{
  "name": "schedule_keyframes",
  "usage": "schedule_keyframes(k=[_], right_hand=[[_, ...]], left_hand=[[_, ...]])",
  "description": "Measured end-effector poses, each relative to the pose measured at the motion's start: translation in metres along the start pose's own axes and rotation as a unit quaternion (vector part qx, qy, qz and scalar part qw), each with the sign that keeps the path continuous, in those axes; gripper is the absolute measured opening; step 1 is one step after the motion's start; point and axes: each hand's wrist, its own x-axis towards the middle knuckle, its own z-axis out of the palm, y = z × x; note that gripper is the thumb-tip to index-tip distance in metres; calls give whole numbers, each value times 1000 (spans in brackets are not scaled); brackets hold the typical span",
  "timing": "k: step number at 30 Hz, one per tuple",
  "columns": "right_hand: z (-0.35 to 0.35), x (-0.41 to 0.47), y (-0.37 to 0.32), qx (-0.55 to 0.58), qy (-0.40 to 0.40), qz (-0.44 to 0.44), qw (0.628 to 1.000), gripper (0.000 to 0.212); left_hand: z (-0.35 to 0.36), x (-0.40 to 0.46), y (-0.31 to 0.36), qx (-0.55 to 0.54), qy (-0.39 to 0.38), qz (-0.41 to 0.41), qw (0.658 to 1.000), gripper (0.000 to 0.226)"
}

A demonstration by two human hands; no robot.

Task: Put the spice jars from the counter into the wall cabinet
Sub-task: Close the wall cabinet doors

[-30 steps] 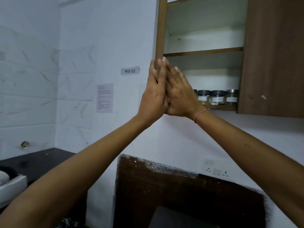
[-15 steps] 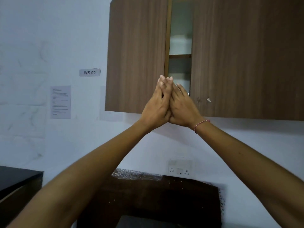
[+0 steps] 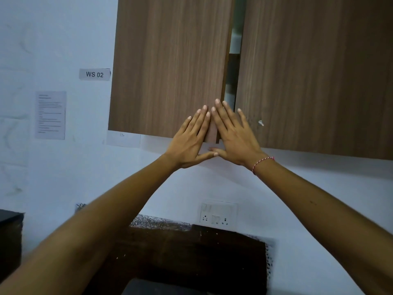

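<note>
The brown wood-grain wall cabinet's left door [image 3: 170,67] has swung nearly shut since a second ago — only a narrow gap remains beside the right door [image 3: 314,71]. The left hand [image 3: 189,143] and right hand [image 3: 236,139] press flat, fingers straight, holding nothing. The spice jars, seen shelved earlier, are now hidden — task apparently finishing.

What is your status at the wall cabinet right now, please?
Left hand and right hand open, flat at the cabinet doors' lower edges. Left door nearly closed, narrow gap beside right door. No spice jars visible. Nothing in the way.
</note>
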Motion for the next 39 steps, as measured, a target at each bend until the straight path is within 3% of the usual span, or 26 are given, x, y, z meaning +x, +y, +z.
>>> schedule_keyframes(k=[10, 16, 26, 39], right_hand=[[42, 4, 15, -1, -48, 74, 996, 104], [66, 8, 25, -9, -64, 83, 994, 103], [89, 12, 34, -40, -114, 96, 988, 105], [117, 18, 41, 3, -131, 88, 987, 124]], left_hand=[[53, 14, -8, 25, -59, -4, 998, 105], [61, 29, -15, 44, -111, 36, 992, 100], [67, 50, -9, 13, -198, 20, 980, 97], [107, 55, -10, 20, -181, -6, 983, 99]])
